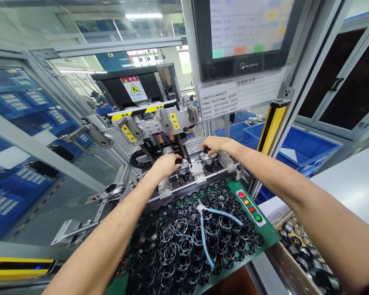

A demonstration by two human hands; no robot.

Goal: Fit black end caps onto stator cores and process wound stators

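My left hand (pixel 166 164) reaches into the winding machine, its fingers closed on a black stator core (pixel 178 161) at the left metal holder (pixel 183 169). To the right, my right hand (pixel 215 144) has its fingers closed from above around another black stator core (pixel 206 150), at the right holder (pixel 208 159). Fingers partly cover both cores, so how deep they sit cannot be seen. In front of the holders, many black ring-shaped cores (pixel 184 243) lie crowded on a green panel (pixel 269 237). Pliers with light blue handles (pixel 203 235) rest opened on top of them.
A button strip (pixel 250 208) is on the panel's right side. Above stands a touchscreen (pixel 246 32). The machine head (pixel 153 123) hangs behind my hands. A yellow post (pixel 271 127) and blue bins (pixel 295 141) are at right; a box of metal rings (pixel 309 258) is lower right.
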